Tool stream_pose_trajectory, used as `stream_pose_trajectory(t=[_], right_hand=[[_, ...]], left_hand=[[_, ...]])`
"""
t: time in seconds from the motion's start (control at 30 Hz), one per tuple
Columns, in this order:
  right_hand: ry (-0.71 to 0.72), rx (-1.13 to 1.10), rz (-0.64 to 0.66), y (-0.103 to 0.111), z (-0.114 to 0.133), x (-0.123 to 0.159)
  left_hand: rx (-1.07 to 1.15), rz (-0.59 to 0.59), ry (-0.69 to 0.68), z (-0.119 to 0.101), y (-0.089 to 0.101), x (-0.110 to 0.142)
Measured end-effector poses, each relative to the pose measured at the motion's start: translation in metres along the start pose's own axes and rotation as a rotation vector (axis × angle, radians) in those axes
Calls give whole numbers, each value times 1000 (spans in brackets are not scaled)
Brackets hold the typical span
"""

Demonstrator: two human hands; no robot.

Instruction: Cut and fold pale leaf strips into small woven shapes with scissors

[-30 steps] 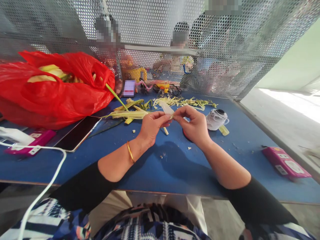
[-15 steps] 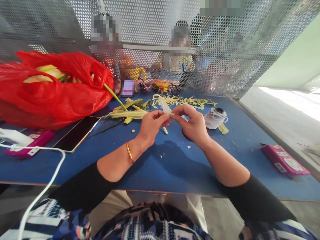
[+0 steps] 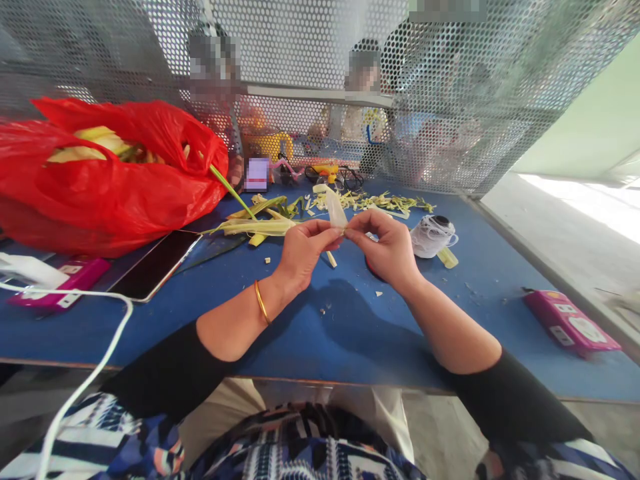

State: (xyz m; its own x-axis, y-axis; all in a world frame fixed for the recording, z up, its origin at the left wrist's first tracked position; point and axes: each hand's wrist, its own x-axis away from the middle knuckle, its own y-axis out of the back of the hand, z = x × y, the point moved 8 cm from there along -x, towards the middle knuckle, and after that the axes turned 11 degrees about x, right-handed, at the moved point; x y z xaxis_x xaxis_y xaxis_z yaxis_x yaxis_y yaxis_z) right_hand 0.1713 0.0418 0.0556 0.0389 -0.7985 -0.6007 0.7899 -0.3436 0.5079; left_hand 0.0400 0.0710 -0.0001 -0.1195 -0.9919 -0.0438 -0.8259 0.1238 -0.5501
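Observation:
A pale, translucent piece of corn husk (image 3: pixel 336 205) stands up from between my hands above the blue table. My left hand (image 3: pixel 306 255) is closed, with thumb and fingers pinching its lower end. My right hand (image 3: pixel 389 248) is closed too, its thumb and forefinger pinched at the base of the same piece, fingertips nearly touching the left ones. Beyond the left hand lie longer yellow-green husks (image 3: pixel 257 228). A spool of white thread (image 3: pixel 427 239) stands to the right of my right hand. Something red beneath that hand is mostly hidden.
At the left, a red plastic bag (image 3: pixel 165 180) holds more husks, with a dark phone (image 3: pixel 155 267) before it. Husk shreds (image 3: pixel 385 202) lie along the back, near a perforated metal screen (image 3: pixel 300 53). Purple boxes sit at the left and at the right (image 3: pixel 573 321). A white cable (image 3: pixel 113 340) hangs at left.
The upper part of the husk piece has swung slightly to the right and stands a little more upright. Both hands keep their pinch in almost the same place.

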Motion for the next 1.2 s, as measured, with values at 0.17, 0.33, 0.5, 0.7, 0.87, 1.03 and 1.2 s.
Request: stream_pose_trajectory(t=[0.17,0.33,0.5,0.7,0.87,1.03,1.2], right_hand=[[-25,-22,4,0,-3,-1],[-34,7,19,-1,-5,-1],[70,95,23,1,2,-1],[134,151,5,1,7,-1],[76,105,-6,1,3,0],[-30,26,18,-2,-7,0],[-70,-5,7,-1,-9,0]], left_hand=[[-71,42,-78,-4,-3,1],[-103,59,-97,-5,-5,2],[-49,28,-36,0,-2,0],[-3,17,52,4,-1,-1],[64,-21,52,3,1,-1],[72,-20,31,3,1,-1],[8,31,0,2,-2,0]])
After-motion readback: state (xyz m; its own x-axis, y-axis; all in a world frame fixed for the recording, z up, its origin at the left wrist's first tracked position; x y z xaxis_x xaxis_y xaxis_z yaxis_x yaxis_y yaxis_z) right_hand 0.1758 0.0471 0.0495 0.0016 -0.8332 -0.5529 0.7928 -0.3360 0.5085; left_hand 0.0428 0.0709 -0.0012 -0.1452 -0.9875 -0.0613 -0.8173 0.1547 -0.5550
